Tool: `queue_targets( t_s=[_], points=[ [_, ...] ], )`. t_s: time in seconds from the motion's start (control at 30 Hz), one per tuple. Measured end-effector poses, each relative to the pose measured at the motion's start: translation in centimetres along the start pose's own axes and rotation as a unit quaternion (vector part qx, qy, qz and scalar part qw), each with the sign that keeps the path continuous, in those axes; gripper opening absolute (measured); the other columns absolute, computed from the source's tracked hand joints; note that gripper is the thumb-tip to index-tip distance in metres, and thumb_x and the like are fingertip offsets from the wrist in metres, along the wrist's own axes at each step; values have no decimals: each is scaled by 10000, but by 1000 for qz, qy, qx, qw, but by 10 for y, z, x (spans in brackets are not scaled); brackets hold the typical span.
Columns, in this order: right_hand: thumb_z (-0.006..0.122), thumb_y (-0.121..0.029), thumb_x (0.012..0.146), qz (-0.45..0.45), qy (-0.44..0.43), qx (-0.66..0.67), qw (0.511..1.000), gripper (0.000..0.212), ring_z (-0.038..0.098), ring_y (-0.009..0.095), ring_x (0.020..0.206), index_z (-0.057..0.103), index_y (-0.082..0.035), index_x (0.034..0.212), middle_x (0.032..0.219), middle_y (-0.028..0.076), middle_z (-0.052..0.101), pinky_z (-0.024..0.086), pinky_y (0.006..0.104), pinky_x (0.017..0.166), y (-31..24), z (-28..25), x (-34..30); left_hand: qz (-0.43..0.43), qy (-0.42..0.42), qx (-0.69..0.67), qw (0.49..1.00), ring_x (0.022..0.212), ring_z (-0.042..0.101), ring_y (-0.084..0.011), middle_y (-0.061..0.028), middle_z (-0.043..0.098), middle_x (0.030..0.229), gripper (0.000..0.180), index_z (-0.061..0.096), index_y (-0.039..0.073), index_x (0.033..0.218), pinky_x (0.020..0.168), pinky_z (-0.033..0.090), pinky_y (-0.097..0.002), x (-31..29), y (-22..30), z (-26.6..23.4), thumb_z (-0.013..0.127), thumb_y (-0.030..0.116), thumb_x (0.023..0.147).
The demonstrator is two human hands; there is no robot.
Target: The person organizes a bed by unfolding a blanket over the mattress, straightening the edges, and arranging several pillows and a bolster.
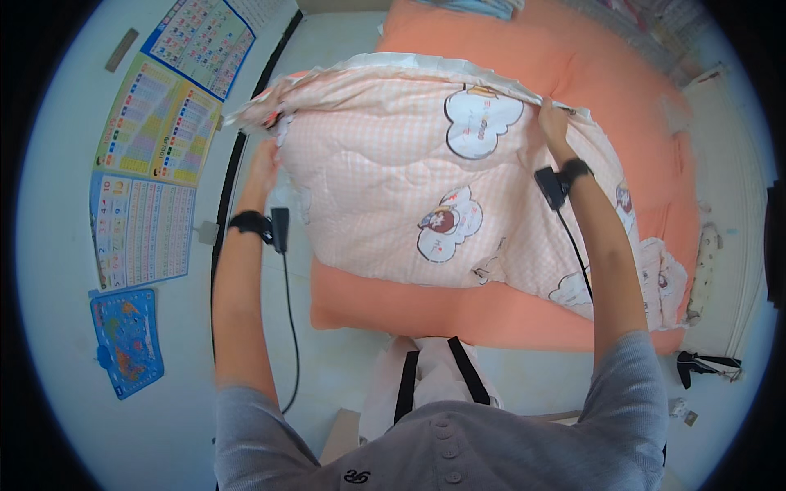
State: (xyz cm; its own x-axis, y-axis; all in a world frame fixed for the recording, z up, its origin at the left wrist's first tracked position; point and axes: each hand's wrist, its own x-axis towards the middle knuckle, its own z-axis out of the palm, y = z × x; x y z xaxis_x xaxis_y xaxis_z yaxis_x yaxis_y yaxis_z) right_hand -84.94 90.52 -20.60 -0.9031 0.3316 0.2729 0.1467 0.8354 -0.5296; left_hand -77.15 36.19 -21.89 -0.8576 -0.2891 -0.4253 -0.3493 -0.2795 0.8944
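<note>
A pink checked quilt with white cloud-shaped cartoon prints stretches between my two arms, its white-trimmed edge at the far side. Both arms reach well forward. My right hand is closed on that far edge, toward its right end. At the quilt's far left corner is my left hand, somewhat blurred, with bunched fabric at its closed fingers. Beneath lies a bed with an orange sheet. The quilt's near part and right side rest on the bed, while the far edge looks raised and partly folded.
Colourful charts hang on the wall at left. A pale bed guard runs along the bed's right side, with a black strap at its near end. Folded blue cloth lies at the far end. Pale floor tiles show nearby.
</note>
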Motion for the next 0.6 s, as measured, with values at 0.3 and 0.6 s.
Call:
queue_targets(
  t_s=[0.3, 0.6],
  points=[
    [415, -268, 797, 19, -135, 302, 944, 395, 472, 236, 933, 398, -5, 1092, 1030, 194, 473, 348, 289, 801, 48, 109, -97, -360, 87, 47, 928, 1097, 256, -237, -101, 211, 1234, 686, 227, 78, 1208, 847, 293, -379, -96, -202, -22, 444, 495, 709],
    [385, -291, 803, 624, -319, 484, 525, 289, 483, 134, 661, 456, -89, 998, 792, 56, 503, 401, 255, 603, 123, 8, -393, -337, 81, -144, 927, 915, 429, -193, -48, 463, 990, 567, 401, 72, 1084, 799, 354, -319, -125, -281, -54, 412, 513, 728]
  ],
)
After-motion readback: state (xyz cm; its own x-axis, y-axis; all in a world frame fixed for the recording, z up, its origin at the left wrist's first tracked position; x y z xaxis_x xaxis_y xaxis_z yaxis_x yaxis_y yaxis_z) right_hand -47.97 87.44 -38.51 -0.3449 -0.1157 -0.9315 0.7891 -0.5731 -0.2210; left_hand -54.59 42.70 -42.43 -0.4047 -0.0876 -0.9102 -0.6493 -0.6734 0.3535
